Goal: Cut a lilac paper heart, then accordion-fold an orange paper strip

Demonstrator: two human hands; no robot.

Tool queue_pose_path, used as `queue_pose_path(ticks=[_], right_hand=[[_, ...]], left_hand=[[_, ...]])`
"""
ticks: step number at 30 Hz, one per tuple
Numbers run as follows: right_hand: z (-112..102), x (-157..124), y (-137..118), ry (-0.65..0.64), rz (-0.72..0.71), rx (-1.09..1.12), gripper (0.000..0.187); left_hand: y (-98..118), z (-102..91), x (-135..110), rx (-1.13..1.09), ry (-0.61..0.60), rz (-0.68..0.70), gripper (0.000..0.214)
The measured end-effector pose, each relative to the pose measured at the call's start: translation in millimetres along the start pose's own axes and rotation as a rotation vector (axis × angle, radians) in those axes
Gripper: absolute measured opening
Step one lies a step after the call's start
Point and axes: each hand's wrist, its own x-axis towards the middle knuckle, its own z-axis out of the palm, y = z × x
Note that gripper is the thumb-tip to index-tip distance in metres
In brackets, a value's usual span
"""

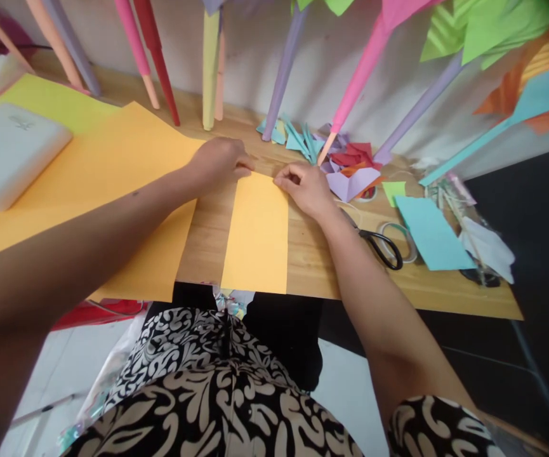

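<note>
A narrow strip of orange paper [257,235] lies flat on the wooden table [312,260], reaching from its front edge to my hands. My left hand [219,162] pinches the strip's far left corner, fingers curled closed. At the far right corner my right hand [305,187] pinches the strip with bent fingers. Both hands rest on the table at the strip's far end.
A large orange sheet [112,184] lies to the left over yellow paper [50,101], with a white box [7,158] on it. Black-handled scissors [381,244], tape rolls [402,238], a teal sheet [431,231] and paper scraps [345,162] lie to the right. Rolled paper tubes [210,70] lean on the wall.
</note>
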Motion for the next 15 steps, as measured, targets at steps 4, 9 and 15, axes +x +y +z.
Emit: queue_pose_path(ticks=[4,9,15], right_hand=[[0,0,1,-0.019,-0.014,0.006,0.012],[-6,0,4,-0.065,-0.058,-0.017,0.014],[-15,1,4,-0.083,-0.067,-0.087,0.015]], left_hand=[[6,-6.4,0,0.018,-0.09,-0.073,0.023],[15,-12.6,-6,0.072,-0.102,-0.047,0.02],[15,-13.3,-6,0.178,-0.114,0.037,0.023]])
